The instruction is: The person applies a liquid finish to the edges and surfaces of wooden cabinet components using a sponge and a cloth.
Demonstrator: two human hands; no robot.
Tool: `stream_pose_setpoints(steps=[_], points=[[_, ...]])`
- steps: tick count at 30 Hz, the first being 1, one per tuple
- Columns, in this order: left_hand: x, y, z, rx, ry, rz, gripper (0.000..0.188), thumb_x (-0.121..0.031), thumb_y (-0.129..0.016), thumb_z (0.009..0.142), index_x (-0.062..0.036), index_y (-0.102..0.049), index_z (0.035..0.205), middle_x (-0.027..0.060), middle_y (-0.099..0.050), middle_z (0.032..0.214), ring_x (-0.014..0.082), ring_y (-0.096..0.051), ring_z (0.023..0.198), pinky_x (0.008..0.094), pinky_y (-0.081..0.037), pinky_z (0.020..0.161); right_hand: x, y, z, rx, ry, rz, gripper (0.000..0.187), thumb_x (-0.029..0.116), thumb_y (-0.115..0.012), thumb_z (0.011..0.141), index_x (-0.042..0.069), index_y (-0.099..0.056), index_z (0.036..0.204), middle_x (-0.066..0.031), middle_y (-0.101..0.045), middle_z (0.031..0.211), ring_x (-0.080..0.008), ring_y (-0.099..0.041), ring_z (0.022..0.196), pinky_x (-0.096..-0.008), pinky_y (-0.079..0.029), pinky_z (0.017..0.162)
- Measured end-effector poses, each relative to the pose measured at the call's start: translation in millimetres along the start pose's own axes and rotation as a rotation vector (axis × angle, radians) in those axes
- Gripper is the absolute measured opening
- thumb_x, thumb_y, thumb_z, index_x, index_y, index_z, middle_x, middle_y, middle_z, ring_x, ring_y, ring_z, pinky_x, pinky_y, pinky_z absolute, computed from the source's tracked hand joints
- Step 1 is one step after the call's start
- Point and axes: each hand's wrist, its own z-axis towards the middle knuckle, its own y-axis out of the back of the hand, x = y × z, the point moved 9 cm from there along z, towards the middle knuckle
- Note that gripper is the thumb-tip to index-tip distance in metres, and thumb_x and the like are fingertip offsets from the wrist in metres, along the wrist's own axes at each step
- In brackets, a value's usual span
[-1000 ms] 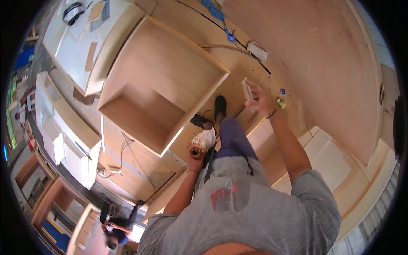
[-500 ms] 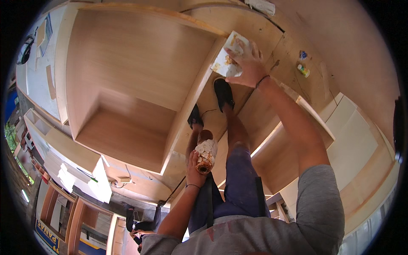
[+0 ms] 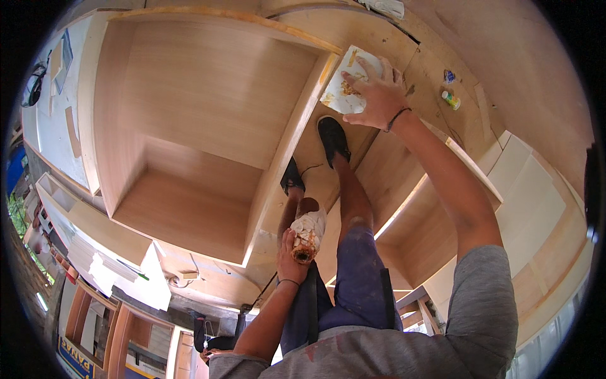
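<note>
The left hand (image 3: 291, 258) grips a smeared bundle (image 3: 309, 227) while the right hand (image 3: 383, 103), fingers spread, holds a stained plate (image 3: 339, 92) just beside the box (image 3: 297, 126), apparently positioning it there, so the next move calls for keeping that plate level and steady.

Container (image 3: 310, 228): partly behind left hand (image 3: 291, 260). Slab (image 3: 338, 91): partly under right hand (image 3: 380, 100). Shirt (image 3: 385, 354): cut off by lower edge.
</note>
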Motion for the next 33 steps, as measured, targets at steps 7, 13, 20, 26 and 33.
stream_pose_setpoints(steps=[7,13,20,26,33], points=[[-7,2,2,-0.009,-0.025,0.056,0.087,-0.019,-0.08,0.071,-0.0144,-0.033,0.144,0.0122,-0.039,0.15,0.034,-0.044,0.133,0.0445,-0.043,0.1,2,6,14,-0.154,0.059,0.016,0.087,0.057,-0.078,0.058,0.033,-0.054,0.138,-0.0087,-0.036,0.151,-0.0441,-0.022,0.14,-0.064,-0.025,0.107],[-3,2,1,0.001,-0.024,0.069,0.091,-0.02,-0.081,0.07,-0.0131,-0.031,0.145,0.0115,-0.037,0.152,0.0325,-0.043,0.134,0.0441,-0.042,0.101,1,8,10,-0.024,0.024,-0.031,0.086,0.058,-0.076,0.06,0.032,-0.054,0.139,-0.0108,-0.036,0.152,-0.0452,-0.022,0.14,-0.0646,-0.023,0.108],[-2,-1,4,0.009,-0.03,0.057,0.091,-0.021,-0.082,0.07,-0.0115,-0.031,0.145,0.0115,-0.037,0.152,0.032,-0.043,0.134,0.044,-0.041,0.103,3,12,15,-0.032,0.015,-0.034,0.085,0.057,-0.076,0.06,0.033,-0.054,0.138,-0.0088,-0.033,0.154,-0.0446,-0.022,0.14,-0.0625,-0.025,0.109],[2,4,3,0.012,-0.007,0.046,0.087,-0.026,-0.08,0.07,-0.0097,-0.035,0.142,0.0114,-0.037,0.151,0.0322,-0.041,0.135,0.0429,-0.038,0.107,-8,-6,-7,0.208,-0.073,-0.095,0.087,0.056,-0.079,0.059,0.034,-0.052,0.139,-0.0106,-0.031,0.154,-0.0464,-0.022,0.14,-0.0636,-0.023,0.11],[4,0,4,0.025,-0.024,0.012,0.087,-0.026,-0.08,0.07,-0.0076,-0.035,0.142,0.013,-0.038,0.15,0.0339,-0.042,0.134,0.0429,-0.038,0.106,18,-15,-17,-0.13,0.068,0.157,0.091,0.057,-0.076,0.061,0.039,-0.043,0.145,-0.0126,-0.03,0.154,-0.0486,-0.018,0.141,-0.0646,-0.021,0.109]])
